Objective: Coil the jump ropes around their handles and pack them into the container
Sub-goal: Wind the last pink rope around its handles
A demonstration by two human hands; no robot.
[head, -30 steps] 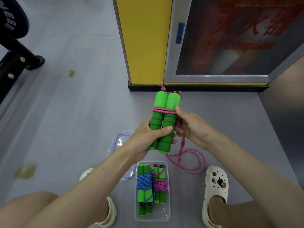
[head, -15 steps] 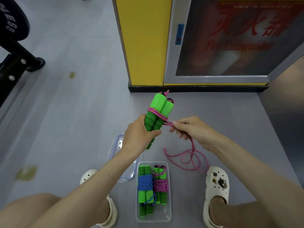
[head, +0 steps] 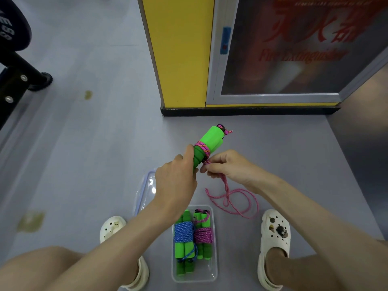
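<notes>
— Where are the handles right now?

— Up in the air beyond the far end of the container [head: 195, 277]. The left hand [head: 175, 181] is curled round the lower part of the two green handles [head: 210, 141], which lie side by side and tilt away to the right.

— And the rope?

— The pink rope [head: 226, 185] goes a few turns round the handles just above the left thumb. Its knotted ends poke out at the top of the handles. The right hand [head: 226, 166] pinches the rope close against the handles, fingers bent. From there the loose length drops to the floor [head: 94, 164] and lies in loops off the container's far right corner.

— What's in the container?

— Two bundles lying lengthwise, touching. The blue bundle [head: 183, 232] is on its left side, the pink bundle [head: 203, 235] on its right, each a pair of green handles with rope wound round the middle.

— The lid?

— The clear lid [head: 144, 185] lies flat on the floor at the container's far left corner, partly under the left forearm.

— Anything else nearby?

— A white shoe on either side of the container: the left shoe [head: 111, 227] and the right shoe [head: 275, 229].
</notes>
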